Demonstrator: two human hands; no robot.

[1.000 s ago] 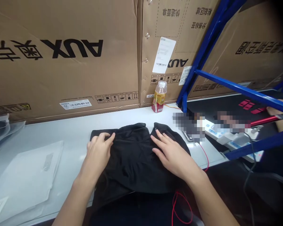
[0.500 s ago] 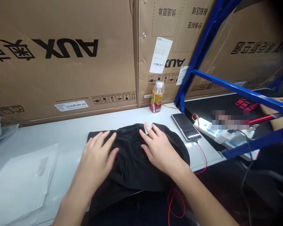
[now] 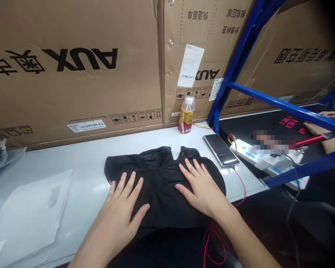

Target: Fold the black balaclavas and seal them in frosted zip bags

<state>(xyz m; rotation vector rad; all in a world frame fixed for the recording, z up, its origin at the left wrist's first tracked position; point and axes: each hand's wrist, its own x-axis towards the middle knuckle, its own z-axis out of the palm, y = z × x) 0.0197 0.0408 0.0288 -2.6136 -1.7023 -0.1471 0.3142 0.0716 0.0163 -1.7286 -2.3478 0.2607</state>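
A black cloth garment (image 3: pixel 159 186) lies spread at the front of the white table, with a notch in its far edge. Its exact kind does not show. My left hand (image 3: pixel 125 206) rests flat on its left part, fingers spread. On the right part my right hand (image 3: pixel 199 186) is pressed down, also open with fingers apart. Creases run across the fabric between the two hands. The near part of the garment reaches the table's front edge.
A phone (image 3: pixel 221 150) on a red cable and a drink bottle (image 3: pixel 186 116) stand right of the cloth. Clear plastic bags (image 3: pixel 28 212) lie left. Large cartons (image 3: pixel 78 85) wall the back. Beyond the blue frame (image 3: pixel 287 102) are power strips (image 3: pixel 248 152) and another person's hands (image 3: pixel 321 128).
Both hands have drawn nearer to me over the cloth, which now lies flatter, its near part pulled up straighter. At right, the other person's hands have shifted.
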